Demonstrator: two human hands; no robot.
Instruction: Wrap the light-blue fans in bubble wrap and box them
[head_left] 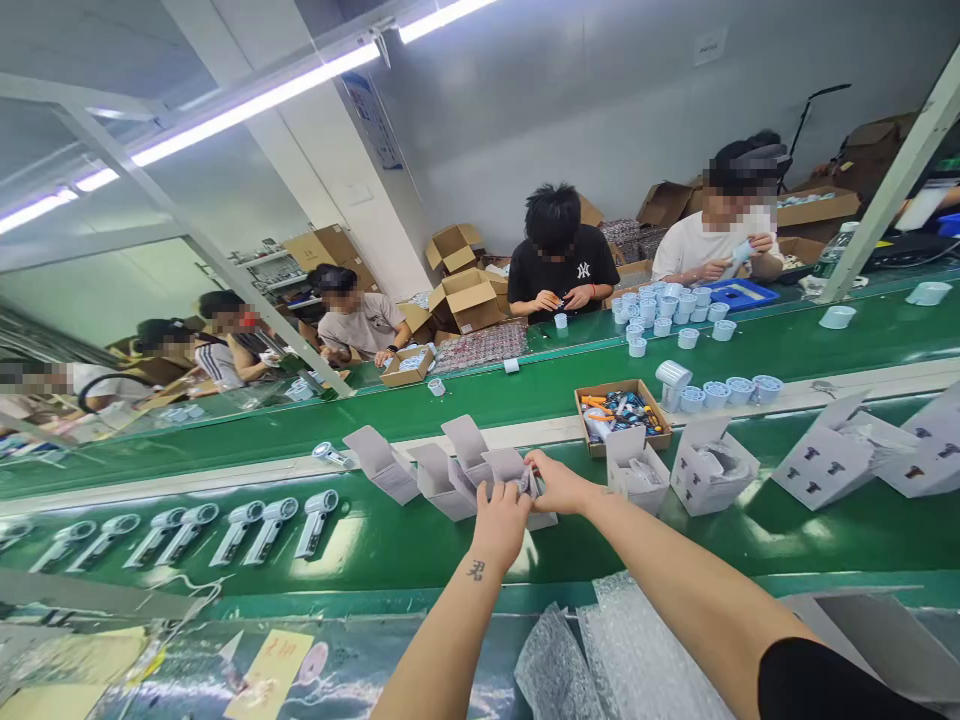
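My left hand [501,520] curls its fingers over the near left side of an open white carton [504,463]. On the right side of the same carton, my right hand [556,484] grips the edge with thumb and fingers. Something small and greyish shows between the hands, too covered to name. Close by on the left stand more open white cartons [382,465], their flaps up. To the right, another white carton [637,475] holds a part in clear wrap.
Several grey handheld devices [317,522] lie in a row on the green belt [420,555]. A cardboard tray [660,440] of tools sits beyond my hands, near pale blue cups [716,393]. Bubble wrap [637,650] lies in front of me. Co-workers [562,260] sit opposite.
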